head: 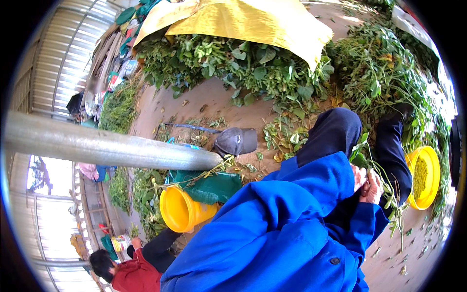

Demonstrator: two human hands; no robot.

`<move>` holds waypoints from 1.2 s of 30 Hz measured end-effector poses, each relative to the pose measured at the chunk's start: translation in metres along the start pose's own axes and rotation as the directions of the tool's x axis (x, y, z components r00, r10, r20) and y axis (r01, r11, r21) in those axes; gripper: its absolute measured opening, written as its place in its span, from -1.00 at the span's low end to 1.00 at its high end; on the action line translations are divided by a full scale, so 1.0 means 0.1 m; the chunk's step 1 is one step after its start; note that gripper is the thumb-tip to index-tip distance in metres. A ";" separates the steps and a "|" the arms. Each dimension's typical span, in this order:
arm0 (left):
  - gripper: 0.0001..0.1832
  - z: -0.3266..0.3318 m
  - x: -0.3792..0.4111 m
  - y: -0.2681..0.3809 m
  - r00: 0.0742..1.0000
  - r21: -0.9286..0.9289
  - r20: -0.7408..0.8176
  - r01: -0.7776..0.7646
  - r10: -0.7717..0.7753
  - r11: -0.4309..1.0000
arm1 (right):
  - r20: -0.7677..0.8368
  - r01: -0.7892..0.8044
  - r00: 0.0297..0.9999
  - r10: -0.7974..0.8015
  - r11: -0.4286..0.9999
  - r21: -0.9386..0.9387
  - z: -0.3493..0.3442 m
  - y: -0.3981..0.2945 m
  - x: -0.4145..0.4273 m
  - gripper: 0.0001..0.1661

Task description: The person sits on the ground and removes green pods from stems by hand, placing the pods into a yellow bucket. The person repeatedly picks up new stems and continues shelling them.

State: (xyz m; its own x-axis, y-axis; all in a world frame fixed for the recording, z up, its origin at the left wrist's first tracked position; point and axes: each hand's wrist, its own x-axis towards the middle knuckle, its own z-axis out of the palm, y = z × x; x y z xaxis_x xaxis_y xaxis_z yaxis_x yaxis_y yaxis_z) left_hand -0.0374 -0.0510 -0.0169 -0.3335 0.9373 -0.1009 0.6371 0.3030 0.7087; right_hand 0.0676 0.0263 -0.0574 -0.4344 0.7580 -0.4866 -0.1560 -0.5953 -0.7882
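Note:
Over my lap, my left hand (359, 177) and my right hand (373, 187) are close together, fingers pinched on a green bean plant (388, 199). Its leafy part shows above my hands, and its stem with several pods hangs down past my right knee. What exactly lies between the fingertips is too small to tell. Just right of my leg stands a yellow bucket (435, 179), partly filled with small green pods or beans (420, 177).
A large heap of bean plants (233, 65) lies ahead under a yellow sheet (248, 18), and another heap (379, 69) surrounds my feet. To the left are a metal pole (109, 146), a cap (235, 141), a tipped yellow bucket (186, 210), a green sack (208, 186) and a seated person (135, 272).

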 end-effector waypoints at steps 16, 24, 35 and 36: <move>-0.70 -0.12 -0.11 -0.05 0.978 0.278 -0.089 -0.157 0.188 0.948 | 0.366 -0.160 0.925 0.103 0.979 0.129 -0.38 0.15 0.48 -0.83; -0.70 -0.13 -0.15 -0.09 0.992 -0.007 -0.128 -0.011 0.010 1.000 | 0.133 -0.194 0.978 0.162 0.942 0.274 0.08 0.01 0.18 -0.75; -0.69 -0.04 -0.15 -0.10 0.986 -0.130 -0.162 0.019 -0.040 0.991 | 0.019 0.139 0.990 -0.138 0.987 -0.084 -0.05 0.13 0.23 -0.93; -0.69 -0.04 -0.15 -0.10 0.985 -0.141 -0.165 0.016 -0.040 0.990 | 0.033 0.149 0.989 -0.146 0.984 -0.103 -0.04 0.12 0.21 -0.93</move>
State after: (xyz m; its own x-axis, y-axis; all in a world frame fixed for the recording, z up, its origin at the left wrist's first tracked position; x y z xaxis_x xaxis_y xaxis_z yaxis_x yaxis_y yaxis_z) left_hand -0.0420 -0.0689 -0.0195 -0.4689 0.8832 -0.0124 0.5271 0.2910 0.7984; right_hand 0.0602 0.0363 -0.0791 -0.4360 0.8277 -0.3532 -0.1272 -0.4452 -0.8863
